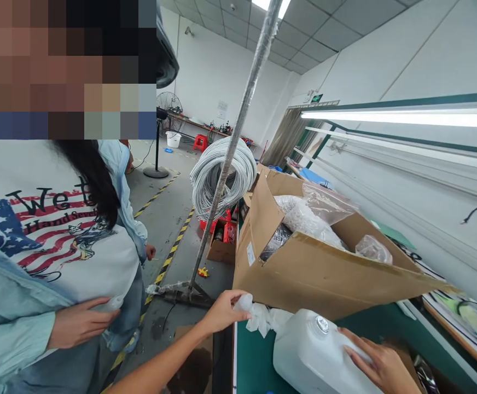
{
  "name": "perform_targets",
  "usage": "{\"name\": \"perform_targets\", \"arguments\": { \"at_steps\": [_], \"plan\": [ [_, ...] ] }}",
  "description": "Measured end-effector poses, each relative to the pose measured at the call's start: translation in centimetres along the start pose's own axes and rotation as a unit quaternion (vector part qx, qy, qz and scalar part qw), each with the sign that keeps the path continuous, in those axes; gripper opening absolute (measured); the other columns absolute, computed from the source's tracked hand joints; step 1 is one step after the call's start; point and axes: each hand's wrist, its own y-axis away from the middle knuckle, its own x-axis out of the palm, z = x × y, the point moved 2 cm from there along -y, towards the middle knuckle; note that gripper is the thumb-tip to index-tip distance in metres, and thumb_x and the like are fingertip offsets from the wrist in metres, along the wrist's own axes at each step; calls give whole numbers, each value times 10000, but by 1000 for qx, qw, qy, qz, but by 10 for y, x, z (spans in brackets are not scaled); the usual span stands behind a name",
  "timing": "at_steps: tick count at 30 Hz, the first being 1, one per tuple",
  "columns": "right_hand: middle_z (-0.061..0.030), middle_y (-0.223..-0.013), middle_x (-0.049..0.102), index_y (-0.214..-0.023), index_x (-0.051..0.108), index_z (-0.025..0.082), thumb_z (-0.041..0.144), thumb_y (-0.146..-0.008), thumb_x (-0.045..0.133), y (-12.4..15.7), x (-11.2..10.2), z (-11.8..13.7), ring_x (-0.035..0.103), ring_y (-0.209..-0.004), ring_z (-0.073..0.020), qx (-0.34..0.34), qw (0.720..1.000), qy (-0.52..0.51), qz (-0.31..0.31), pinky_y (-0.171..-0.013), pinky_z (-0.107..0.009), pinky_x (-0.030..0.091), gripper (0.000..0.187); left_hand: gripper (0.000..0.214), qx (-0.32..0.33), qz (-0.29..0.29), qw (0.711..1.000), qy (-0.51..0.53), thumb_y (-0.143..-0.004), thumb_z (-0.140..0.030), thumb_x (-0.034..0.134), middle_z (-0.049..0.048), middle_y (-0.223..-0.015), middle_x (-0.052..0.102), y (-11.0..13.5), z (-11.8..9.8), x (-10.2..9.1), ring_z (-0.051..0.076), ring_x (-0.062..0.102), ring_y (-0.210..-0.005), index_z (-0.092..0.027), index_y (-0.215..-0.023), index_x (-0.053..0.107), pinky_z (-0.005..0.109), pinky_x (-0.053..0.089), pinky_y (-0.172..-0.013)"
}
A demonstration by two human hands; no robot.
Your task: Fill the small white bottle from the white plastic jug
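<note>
My left hand (227,313) pinches a crumpled piece of thin white material (257,316), tissue or soft plastic; I cannot tell which. The rest of that material trails to the right, beside a translucent white plastic jug (304,350). The jug leans on its side at the green table top (251,358), its silvery round cap or seal facing up. Around the jug's right side, near its handle, my right hand (372,358) is gripping, with part of the fingers hidden from view.
A large open cardboard box (304,273) with bagged white parts stands behind the jug. A wrapped metal pole (238,126) rises near a coil of grey cable (205,180). To my left stands a co-worker (111,257), one hand (80,324) holding something small and translucent.
</note>
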Motion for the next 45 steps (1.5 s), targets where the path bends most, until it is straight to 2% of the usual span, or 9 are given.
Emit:
{"name": "perform_targets", "arguments": {
  "at_steps": [5,10,17,25,31,37,41,45],
  "plan": [
    [-31,-1024,701,-1239,532,270,354,-893,422,23,3,13,690,-762,-180,7,1000,28,-11,-662,-262,533,372,583,-1,17,1000,4,-593,-390,763,97,-1005,637,1,-7,7,199,566,-885,-92,-1070,609,266,453,-735],
    [-25,-884,718,-1253,502,240,344,-909,399,46,2,27,678,-682,-168,22,998,60,-24,-612,-265,506,374,572,-5,33,999,-1,-612,-406,749,84,-982,636,6,-6,15,191,570,-870,-104,-1074,601,277,466,-746],
    [-82,-806,722,-957,635,189,388,-880,429,67,4,37,681,-655,-203,60,993,79,-57,-565,-278,483,296,584,0,38,999,-8,-626,-423,737,73,-939,645,16,-6,18,177,570,-828,-104,-1096,599,288,470,-753],
    [-59,-693,699,-907,625,178,419,-877,429,75,5,53,655,-562,-178,54,992,79,-79,-511,-247,439,313,559,1,23,1000,-9,-636,-411,733,85,-953,645,22,-1,12,180,568,-844,-96,-1079,603,284,473,-763],
    [-66,-650,671,-906,616,165,415,-889,396,87,3,66,636,-551,-179,49,994,73,-70,-524,-256,413,333,513,4,31,999,-10,-665,-419,707,83,-979,646,27,-2,13,195,575,-864,-123,-1074,616,298,482,-769],
    [-18,-570,639,-755,593,204,433,-880,406,66,-13,69,629,-547,-167,49,996,65,-20,-512,-237,365,321,538,0,31,999,-12,-657,-414,716,98,-1022,645,27,4,17,208,581,-894,-112,-1090,608,311,483,-802],
    [-20,-594,651,-723,583,199,464,-876,402,40,-21,68,629,-584,-169,70,995,75,-4,-529,-245,337,356,551,-8,38,999,-14,-672,-412,709,111,-1079,634,27,5,20,218,579,-945,-108,-1116,591,309,477,-836],
    [-15,-647,656,-742,590,171,512,-874,397,29,-21,70,593,-574,-133,94,991,92,7,-563,-252,372,413,531,-18,26,999,-27,-674,-396,715,85,-1066,646,25,6,18,213,596,-926,-133,-1119,590,298,489,-823]
  ]
}}
